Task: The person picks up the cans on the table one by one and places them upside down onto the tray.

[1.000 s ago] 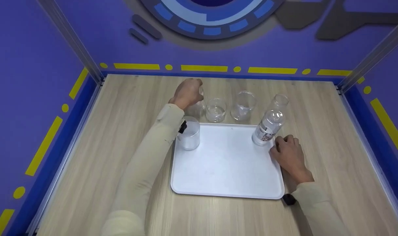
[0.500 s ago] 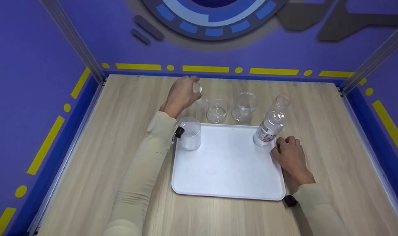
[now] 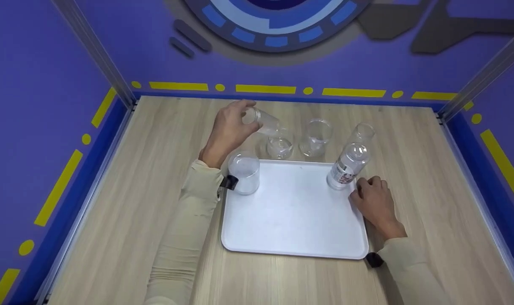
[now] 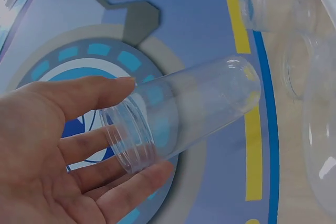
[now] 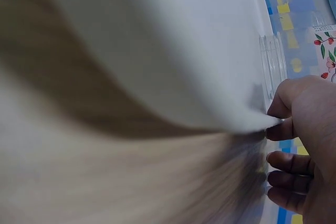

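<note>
My left hand (image 3: 231,129) grips a clear threaded jar (image 3: 267,123) by its mouth end, above the table behind the tray. The jar is tilted, its base pointing away to the right; the left wrist view shows the thumb and fingers around its threaded rim (image 4: 128,137). At the white tray's (image 3: 291,216) right edge, my right hand (image 3: 375,205) pinches the rim between thumb and forefinger, as the right wrist view shows. A clear cylindrical container (image 3: 245,173) stands on the tray's back left corner. A clear bottle with a printed label (image 3: 346,167) stands on its back right corner.
Behind the tray stand a short clear cup (image 3: 279,147), a taller clear cup (image 3: 315,137) and another clear vessel (image 3: 363,133), partly behind the bottle. Patterned blue panels (image 3: 265,72) enclose the wooden table (image 3: 422,169) at the back and sides.
My left hand has lifted the jar and tipped it from upright so its base swings to the right; the wrist has turned. The right hand stays on the tray's edge.
</note>
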Available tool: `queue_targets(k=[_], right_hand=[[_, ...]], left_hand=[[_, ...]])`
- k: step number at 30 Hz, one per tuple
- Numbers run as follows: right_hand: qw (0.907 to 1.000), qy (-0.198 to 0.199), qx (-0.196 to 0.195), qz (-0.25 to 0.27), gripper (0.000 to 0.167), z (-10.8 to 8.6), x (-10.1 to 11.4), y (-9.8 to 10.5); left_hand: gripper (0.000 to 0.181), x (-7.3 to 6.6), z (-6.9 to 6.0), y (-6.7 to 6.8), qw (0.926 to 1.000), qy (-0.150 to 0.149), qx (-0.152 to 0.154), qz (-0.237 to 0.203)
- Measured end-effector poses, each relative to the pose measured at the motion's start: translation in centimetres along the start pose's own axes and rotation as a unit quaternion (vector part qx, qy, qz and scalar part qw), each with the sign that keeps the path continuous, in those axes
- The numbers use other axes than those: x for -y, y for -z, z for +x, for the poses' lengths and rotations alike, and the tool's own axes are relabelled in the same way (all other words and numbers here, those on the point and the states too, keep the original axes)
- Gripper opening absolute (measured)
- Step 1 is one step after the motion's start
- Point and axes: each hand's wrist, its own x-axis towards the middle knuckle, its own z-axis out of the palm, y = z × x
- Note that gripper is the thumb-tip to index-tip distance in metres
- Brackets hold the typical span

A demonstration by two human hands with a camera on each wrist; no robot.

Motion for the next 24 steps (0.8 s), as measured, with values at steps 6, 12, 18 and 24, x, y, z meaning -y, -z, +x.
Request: queue_targets(k=[6,12,18,24], right_hand=[[1.0000,0.005,-0.008,0.003,0.030,0.1,-0.1,0.0],[1.0000,-0.002,-0.005,0.003,0.029,0.3,0.0,0.3],[1.0000,-0.002,-0.002,0.005,0.029,0.3,0.0,0.3],[1.0000,-0.001,-0.002,0.002,0.033,0.0,-0.1,0.0]], left_hand=[[0.051,-0.4,-1.7,-0.2,0.9943,-0.006,-0.027,-0.103],[0.052,-1.0,-3.7,-1.0,0.9835,-0.023,-0.046,-0.173],[0.052,-1.4,-5.4,-1.9,0.9722,-0.026,-0.043,-0.229],[0.053,-1.2,-6.3,-2.6,0.9689,-0.017,-0.032,-0.245]])
